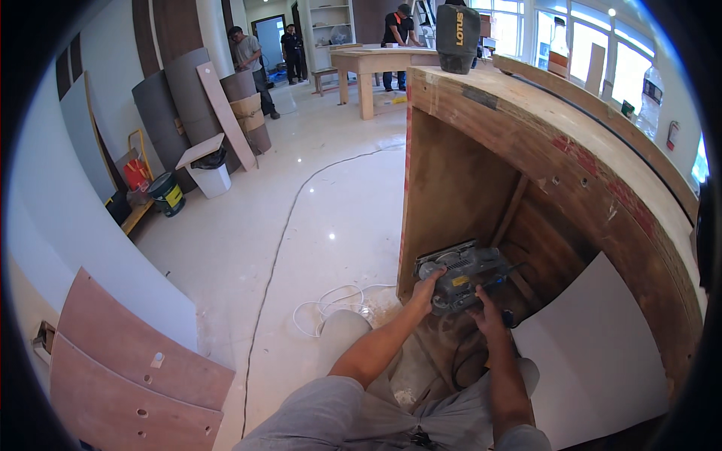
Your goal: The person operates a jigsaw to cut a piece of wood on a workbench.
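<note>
A dark grey power sander (462, 278) is tilted on its side, its flat base facing the inner left panel (444, 180) of a curved wooden cabinet. My left hand (427, 292) grips its near left end, fingers curled around the body. My right hand (489, 312) is closed at the sander's near right side, where the handle is partly hidden by the hand. A dark cord runs from the tool's far right. Whether the base touches the panel I cannot tell.
The cabinet's thick plywood top (541, 120) curves overhead, carrying a black cylindrical container (456, 41). A white curved sheet (590, 353) leans at my right. A white cord (323, 308) lies coiled on the dusty floor. Pinkish drilled panels (143, 361) stand left. Several people work farther back.
</note>
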### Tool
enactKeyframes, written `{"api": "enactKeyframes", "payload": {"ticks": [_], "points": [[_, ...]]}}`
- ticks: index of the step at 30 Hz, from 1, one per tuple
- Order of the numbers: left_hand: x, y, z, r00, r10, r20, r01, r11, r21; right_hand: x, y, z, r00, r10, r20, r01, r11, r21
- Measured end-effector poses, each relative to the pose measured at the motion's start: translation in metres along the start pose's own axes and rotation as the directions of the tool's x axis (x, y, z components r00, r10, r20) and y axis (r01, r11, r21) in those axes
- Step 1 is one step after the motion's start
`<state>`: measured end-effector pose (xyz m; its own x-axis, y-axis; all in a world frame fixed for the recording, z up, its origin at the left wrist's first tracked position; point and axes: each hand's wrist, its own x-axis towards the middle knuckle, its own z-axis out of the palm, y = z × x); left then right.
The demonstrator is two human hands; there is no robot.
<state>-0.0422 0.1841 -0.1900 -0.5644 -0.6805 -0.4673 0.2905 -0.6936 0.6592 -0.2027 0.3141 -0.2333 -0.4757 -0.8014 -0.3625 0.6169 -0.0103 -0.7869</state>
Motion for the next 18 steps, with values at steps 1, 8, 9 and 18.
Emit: {"api": "enactKeyframes", "payload": {"ticks": [1,8,9,18], "points": [[0.002,0.0,-0.001,1.0,0.001,0.001,-0.001,1.0,0.001,0.0,0.0,0.003,1.0,-0.001,0.001,0.001,1.0,0.001],[0.0,0.001,-0.002,0.998,0.045,0.036,-0.046,0.999,0.013,-0.006,-0.003,0.01,0.999,-0.021,-0.034,0.02,0.999,-0.032],[-0.003,0.003,0.001,0.999,0.034,0.039,-0.035,0.999,0.03,-0.007,-0.004,0.007,0.999,-0.023,-0.04,0.022,0.999,-0.031],[0.008,-0.011,-0.017,1.0,0.02,0.005,-0.02,1.0,0.016,-0.006,0.009,0.005,0.993,0.027,-0.118,-0.035,0.997,-0.063]]}}
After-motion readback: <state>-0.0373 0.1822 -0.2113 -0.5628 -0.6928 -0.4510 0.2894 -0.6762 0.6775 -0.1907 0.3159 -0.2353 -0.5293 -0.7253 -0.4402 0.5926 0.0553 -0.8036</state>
